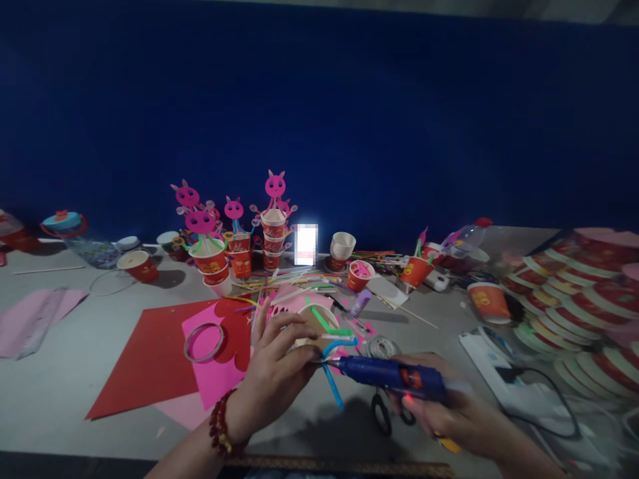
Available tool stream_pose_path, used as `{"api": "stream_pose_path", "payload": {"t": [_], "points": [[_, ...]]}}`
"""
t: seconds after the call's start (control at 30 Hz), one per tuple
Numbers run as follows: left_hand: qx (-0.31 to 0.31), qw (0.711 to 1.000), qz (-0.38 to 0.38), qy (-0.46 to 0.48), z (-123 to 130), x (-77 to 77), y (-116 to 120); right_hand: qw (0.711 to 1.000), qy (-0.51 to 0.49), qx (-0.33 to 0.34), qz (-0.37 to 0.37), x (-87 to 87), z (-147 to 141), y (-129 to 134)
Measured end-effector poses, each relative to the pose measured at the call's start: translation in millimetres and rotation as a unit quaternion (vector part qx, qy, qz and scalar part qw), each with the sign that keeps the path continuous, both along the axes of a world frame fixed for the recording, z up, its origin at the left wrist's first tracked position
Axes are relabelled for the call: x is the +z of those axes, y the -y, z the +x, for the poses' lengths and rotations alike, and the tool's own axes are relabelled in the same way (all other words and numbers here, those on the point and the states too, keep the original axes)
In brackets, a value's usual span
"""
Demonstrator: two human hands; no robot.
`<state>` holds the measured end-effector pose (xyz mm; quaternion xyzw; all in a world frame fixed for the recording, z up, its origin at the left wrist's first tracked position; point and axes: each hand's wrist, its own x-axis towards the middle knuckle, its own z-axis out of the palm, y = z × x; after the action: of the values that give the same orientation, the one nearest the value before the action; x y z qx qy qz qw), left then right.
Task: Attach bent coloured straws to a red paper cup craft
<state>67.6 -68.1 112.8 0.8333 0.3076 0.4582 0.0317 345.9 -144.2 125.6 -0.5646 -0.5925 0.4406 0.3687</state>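
Note:
My right hand [449, 406] is wrapped round a blue glue gun [389, 376], which points left with a red light glowing near its handle. The gun's nozzle touches or nearly touches a blue bent straw [333, 386] beside the fingertips of my left hand [282, 349]. That hand is closed on a paper cup [319, 318], its open mouth tilted toward me. A green bent straw [324, 319] crosses the cup's mouth. What the left thumb pinches at the nozzle is too small to tell. Black scissors [382, 414] lie beneath the gun.
Red paper [150, 359], pink paper [214, 372] and a tape ring [204, 342] lie left. Cups with pink paper figures [212, 263] stand behind, near loose straws [294, 278]. To the right are a power strip [494, 372] and many stacked cups [574, 293].

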Motion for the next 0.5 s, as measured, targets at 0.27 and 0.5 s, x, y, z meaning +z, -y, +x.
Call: {"api": "stream_pose_path", "payload": {"t": [0.27,0.5], "points": [[-0.002,1.000,-0.002,-0.001,-1.1,-0.2,1.4,0.999,-0.004,-0.029,-0.032,-8.4,2.0,4.6],[-0.004,1.000,0.003,0.004,-1.4,1.6,1.2,1.000,-0.011,-0.012,-0.007,-7.3,1.5,3.9]]}}
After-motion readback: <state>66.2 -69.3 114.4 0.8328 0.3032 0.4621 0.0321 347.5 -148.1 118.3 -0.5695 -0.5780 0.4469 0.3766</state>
